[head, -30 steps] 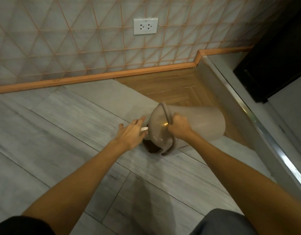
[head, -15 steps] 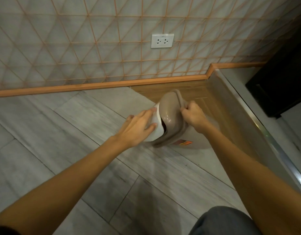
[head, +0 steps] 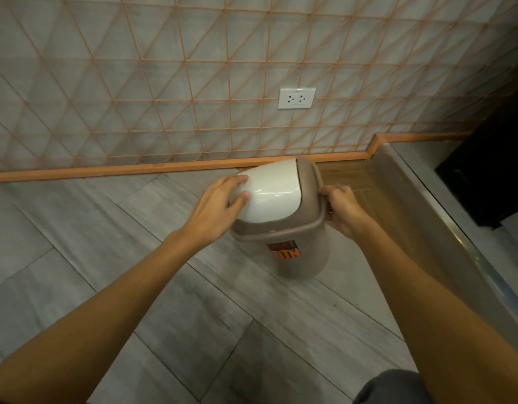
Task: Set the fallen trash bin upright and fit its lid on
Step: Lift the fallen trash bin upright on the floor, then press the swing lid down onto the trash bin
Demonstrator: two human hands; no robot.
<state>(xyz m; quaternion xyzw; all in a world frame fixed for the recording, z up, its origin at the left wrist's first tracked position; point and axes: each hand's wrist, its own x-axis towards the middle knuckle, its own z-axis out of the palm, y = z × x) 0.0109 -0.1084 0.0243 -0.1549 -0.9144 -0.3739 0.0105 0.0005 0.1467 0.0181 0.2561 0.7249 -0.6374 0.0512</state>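
Steadying the upright trash bin (head: 303, 258), our left hand (head: 222, 201) spreads fingers over its lid (head: 269, 196); our right hand (head: 340, 209) clamps the rim.

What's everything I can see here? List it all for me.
bin: one, taupe, upright on the floor near the wall
lid: one, taupe frame with a white flap, on top of the bin
sticker: one, orange, on the bin's front
outlet: one, white, on the wall
wall: grey with an orange line pattern
skirting: orange, along the wall's foot
floor: grey planks, a brown wood patch by the corner
left hand: on the white flap
right hand: gripping the lid's right edge
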